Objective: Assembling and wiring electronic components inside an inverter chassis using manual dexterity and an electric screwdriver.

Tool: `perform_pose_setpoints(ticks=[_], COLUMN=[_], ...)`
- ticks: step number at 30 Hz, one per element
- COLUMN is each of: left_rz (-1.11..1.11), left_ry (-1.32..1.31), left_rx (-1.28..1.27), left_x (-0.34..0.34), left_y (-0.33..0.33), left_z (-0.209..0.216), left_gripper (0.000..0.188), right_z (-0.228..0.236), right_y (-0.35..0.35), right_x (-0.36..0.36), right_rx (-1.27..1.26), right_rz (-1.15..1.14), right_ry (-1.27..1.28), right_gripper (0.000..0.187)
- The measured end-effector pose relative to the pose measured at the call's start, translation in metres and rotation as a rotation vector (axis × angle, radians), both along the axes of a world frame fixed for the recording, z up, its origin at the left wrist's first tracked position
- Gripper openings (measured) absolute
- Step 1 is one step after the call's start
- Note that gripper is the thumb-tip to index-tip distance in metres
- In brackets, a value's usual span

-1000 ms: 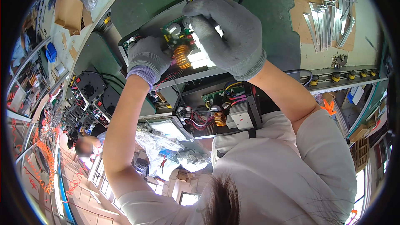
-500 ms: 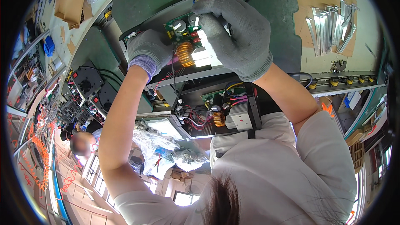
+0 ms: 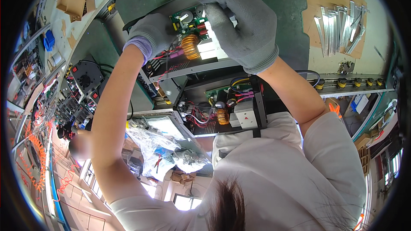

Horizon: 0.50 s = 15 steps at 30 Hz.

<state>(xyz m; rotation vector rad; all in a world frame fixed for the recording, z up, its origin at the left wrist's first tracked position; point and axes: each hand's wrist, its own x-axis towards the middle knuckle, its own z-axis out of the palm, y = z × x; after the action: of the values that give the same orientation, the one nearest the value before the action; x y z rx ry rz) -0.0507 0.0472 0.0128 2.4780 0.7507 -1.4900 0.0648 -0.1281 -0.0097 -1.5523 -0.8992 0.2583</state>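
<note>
An open metal chassis (image 3: 201, 65) lies on the green mat in front of me, with a green circuit board (image 3: 187, 25), a copper-wound coil (image 3: 190, 46) and pale metal blocks in it. My left hand (image 3: 153, 33), in a grey knit glove, is at the chassis's left end, fingers curled inward; whatever they hold is hidden. My right hand (image 3: 248, 28), gloved alike, bends over the board's right side. Its thumb and forefinger come together near the far wall, and what lies between them does not show. Yellow and purple wires pass just beyond it.
A second open chassis (image 3: 188, 135) with a coil, wires and a heat sink (image 3: 246, 115) sits close to my body. Several metal strips (image 3: 338, 28) lie on cardboard at the right. At the far left stand a cardboard box (image 3: 72, 0) and black units (image 3: 87, 78) with cables.
My left hand has moved away from me and slightly left, uncovering wires beside the coil. My right hand keeps nearly the same place and pose.
</note>
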Motion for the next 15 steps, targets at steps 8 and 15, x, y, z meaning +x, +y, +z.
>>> perform_pose_setpoints(ticks=[8,15], left_rz=[0.006,0.177], left_ry=[0.141,0.196], left_rx=[-0.081,-0.131], left_x=[0.01,0.017], left_y=[0.004,0.005], left_z=[-0.005,-0.006], left_gripper=[0.039,0.047], right_z=[0.002,0.003], right_y=[0.0,-0.002], right_x=[-0.002,0.0], right_rx=[-0.005,-0.039], right_rz=[-0.007,-0.008], right_ry=[-0.049,-0.044], right_gripper=[0.012,0.011])
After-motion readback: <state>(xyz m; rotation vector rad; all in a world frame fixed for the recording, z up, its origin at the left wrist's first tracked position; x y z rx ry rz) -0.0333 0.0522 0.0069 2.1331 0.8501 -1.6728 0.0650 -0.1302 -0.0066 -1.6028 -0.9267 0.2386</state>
